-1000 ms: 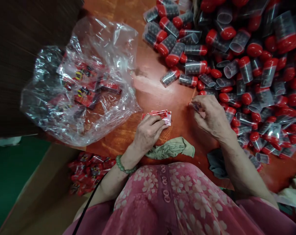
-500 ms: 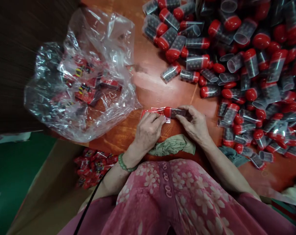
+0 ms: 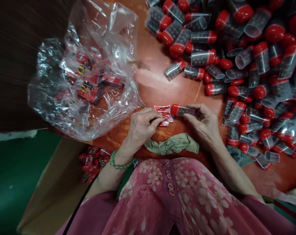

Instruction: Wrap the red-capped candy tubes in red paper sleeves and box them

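My left hand [image 3: 140, 125] pinches a small red printed plastic packet [image 3: 164, 114] against the red-brown table [image 3: 160, 85]. Just to its right, my right hand [image 3: 204, 122] holds a clear tube with a red cap [image 3: 182, 110] lying sideways, the cap end touching the packet's edge. Both hands are near the table's front edge, above a folded green cloth [image 3: 172, 145].
A big heap of red-capped clear tubes and loose caps [image 3: 248, 65] covers the right of the table. A crumpled clear plastic bag with red packets [image 3: 86, 75] lies at the left. A cardboard box with more red packets [image 3: 94, 160] stands below the table edge.
My right hand picked a tube from the heap at the right and brought it left to the packet. My left hand stayed on the packet, which has shifted slightly right.
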Available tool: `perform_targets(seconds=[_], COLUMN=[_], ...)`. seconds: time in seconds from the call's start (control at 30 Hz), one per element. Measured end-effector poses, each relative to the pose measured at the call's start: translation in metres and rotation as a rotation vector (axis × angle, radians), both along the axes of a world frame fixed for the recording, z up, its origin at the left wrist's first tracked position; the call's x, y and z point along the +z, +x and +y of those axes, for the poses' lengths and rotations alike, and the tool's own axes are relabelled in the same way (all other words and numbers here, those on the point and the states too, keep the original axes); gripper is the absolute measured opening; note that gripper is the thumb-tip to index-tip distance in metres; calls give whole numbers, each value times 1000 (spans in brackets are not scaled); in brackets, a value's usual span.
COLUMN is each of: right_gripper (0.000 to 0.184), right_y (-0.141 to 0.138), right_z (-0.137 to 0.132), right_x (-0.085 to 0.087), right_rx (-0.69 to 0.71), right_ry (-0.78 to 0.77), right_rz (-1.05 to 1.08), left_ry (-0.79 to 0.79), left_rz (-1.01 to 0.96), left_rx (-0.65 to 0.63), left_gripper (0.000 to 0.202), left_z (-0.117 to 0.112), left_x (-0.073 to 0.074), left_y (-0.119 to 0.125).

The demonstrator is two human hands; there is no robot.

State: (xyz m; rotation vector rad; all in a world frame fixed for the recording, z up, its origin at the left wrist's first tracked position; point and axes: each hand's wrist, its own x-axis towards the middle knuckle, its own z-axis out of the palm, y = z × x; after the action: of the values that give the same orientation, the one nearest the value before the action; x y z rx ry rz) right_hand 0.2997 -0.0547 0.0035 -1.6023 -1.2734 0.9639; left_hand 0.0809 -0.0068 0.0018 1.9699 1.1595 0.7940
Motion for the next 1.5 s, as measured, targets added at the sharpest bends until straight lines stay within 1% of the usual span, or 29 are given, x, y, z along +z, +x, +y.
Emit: perform_targets(seconds=[0.1, 0.23, 0.33, 0.47, 0.57, 0.67, 0.8, 0.87, 0.93, 1.0, 1.13, 1.23, 1.33, 1.43, 1.5], right_gripper=[23, 22, 25, 31, 34, 35, 37, 39, 38, 36, 28, 25, 24, 21, 18], right_y=[3, 4, 2, 0, 1, 2, 3, 1, -1, -4, -7, -9, -9, -9, -9], right_z=[-5, -14, -18, -18, -18, -19, -19, -17, -14, -11, -8, -7, -5, -2, -1], right_x=[15, 31, 38, 45, 52, 59, 69, 74, 77, 78, 76, 74, 71, 64, 58], right_rx=[-41, -9, 60, 203, 293, 412, 594, 652, 681, 666, 557, 546, 532, 443, 423], right_ry=[72, 154, 203, 269, 319, 340, 275, 226, 191, 178, 152, 128, 86, 12, -6], right_rz=[112, 171, 128, -1, -130, -260, -418, -472, -464, -395, -241, -228, -217, -120, -89], left_ry=[2, 75, 111, 82, 65, 98, 193, 212, 196, 158, 80, 58, 35, -70, -138], left_rz=[-98, -174, -201, -235, -232, -190, -95, -66, -55, -60, -70, -23, -48, -128, -99], left_rx=[33, 36, -8, -46, -51, -63, -102, -124, -140, -158, -220, -270, -232, -217, -224], left_gripper=[8, 12, 13, 12, 13, 12, 10, 11, 12, 15, 18, 19, 22, 22, 20], left_z=[-3, -8, -13, -17, -19, -23, -28, -29, -28, -27, -21, -19, -18, -17, -16], left_x=[6, 19, 27, 34, 35, 32, 27, 25, 24, 23, 27, 29, 28, 25, 23], left_y=[-1, -3, -4, -7, -9, -10, -8, -8, -8, -10, -13, -13, -11, -8, -6])
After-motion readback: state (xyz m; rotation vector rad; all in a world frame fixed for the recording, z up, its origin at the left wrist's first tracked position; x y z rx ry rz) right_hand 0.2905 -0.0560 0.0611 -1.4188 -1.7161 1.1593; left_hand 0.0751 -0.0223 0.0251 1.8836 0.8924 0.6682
